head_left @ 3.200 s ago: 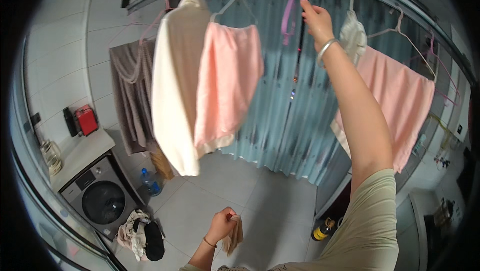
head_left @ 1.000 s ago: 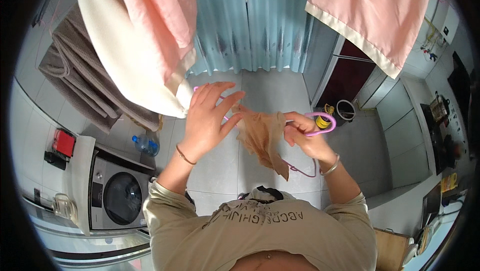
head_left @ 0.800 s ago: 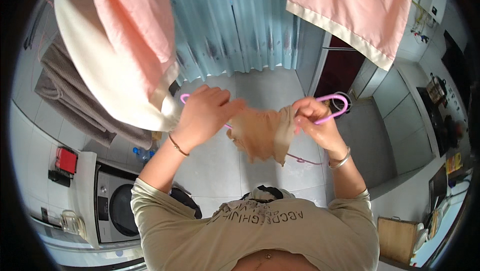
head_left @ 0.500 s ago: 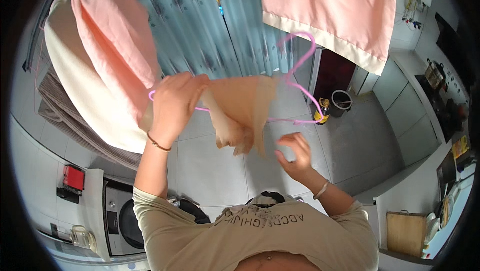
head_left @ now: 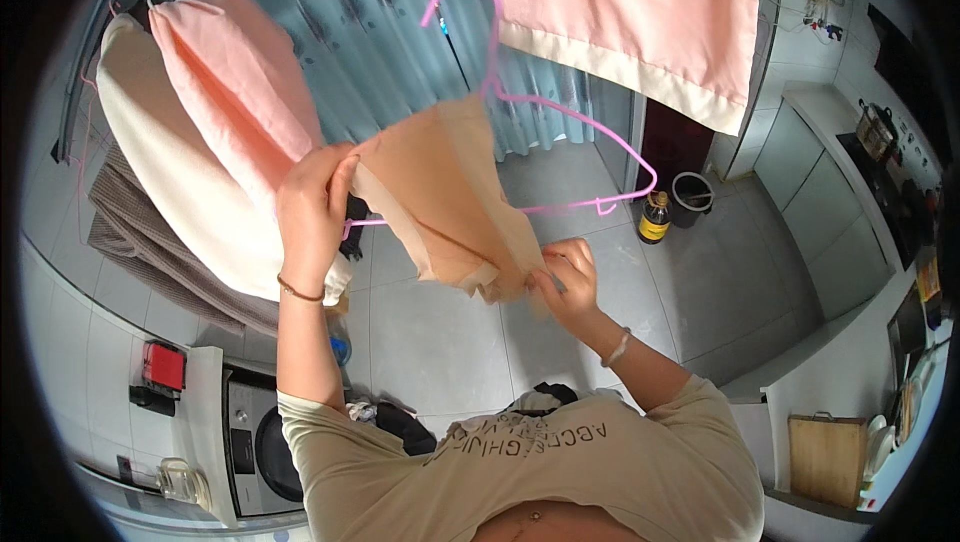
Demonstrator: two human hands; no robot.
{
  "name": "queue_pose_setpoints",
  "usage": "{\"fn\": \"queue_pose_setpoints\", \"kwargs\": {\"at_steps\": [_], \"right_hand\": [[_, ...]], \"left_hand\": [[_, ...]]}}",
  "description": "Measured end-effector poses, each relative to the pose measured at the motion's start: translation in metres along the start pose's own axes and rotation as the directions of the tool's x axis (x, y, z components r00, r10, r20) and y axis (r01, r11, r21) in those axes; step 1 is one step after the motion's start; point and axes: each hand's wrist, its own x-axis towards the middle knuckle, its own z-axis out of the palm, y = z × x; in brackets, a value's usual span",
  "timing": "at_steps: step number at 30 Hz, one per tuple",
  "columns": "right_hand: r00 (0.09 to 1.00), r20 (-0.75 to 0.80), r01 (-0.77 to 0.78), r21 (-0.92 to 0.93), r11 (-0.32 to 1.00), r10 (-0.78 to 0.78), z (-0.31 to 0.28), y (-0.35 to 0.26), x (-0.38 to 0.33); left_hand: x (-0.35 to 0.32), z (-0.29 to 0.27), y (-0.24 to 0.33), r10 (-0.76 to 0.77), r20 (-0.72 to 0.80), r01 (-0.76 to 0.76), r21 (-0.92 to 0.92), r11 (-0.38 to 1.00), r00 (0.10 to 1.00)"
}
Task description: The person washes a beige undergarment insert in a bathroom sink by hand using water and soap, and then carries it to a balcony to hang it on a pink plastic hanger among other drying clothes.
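A sheer tan garment (head_left: pixel 435 192) hangs spread out between my hands, draped over a pink clothes hanger (head_left: pixel 580 113). My left hand (head_left: pixel 312 202) is closed on the garment's upper left corner, near the left end of the hanger. Its grip may take in the hanger too, but I cannot tell. With thumb and fingers, my right hand (head_left: pixel 566 280) pinches the lower right edge of the cloth. The hanger's hook points up and left, and its right half shows bare beyond the fabric.
Pink and cream cloths (head_left: pixel 235 82) and a brown towel (head_left: pixel 150 232) hang at left; another pink cloth (head_left: pixel 630 22) hangs ahead. Blue curtains (head_left: pixel 340 32) stand behind. A bottle (head_left: pixel 654 218) and a bucket (head_left: pixel 691 198) are on the floor. A washing machine (head_left: pixel 245 442) is lower left.
My right hand, open and apart before, now pinches the garment's lower edge. The cloth is stretched wider, and the hanger's hook has swung left and up.
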Motion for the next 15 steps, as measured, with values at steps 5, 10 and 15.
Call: {"fn": "queue_pose_setpoints", "kwargs": {"at_steps": [5, 10, 15], "right_hand": [[0.979, 0.205, -0.018, 0.169, 0.985, -0.017, -0.037, -0.033, -0.014], [0.665, 0.703, -0.305, -0.054, 0.951, 0.253, -0.037, -0.008, -0.051], [0.651, 0.692, -0.149, -0.289, 0.946, 0.314, -0.052, -0.012, -0.035]], "left_hand": [[-0.026, -0.006, -0.025, -0.142, 0.027, 0.142, 0.003, 0.990, 0.989], [-0.053, -0.013, -0.044, -0.114, -0.086, 0.112, -0.025, 0.993, 0.990], [-0.072, -0.020, -0.067, -0.129, -0.098, 0.125, -0.044, 0.991, 0.987]]}}
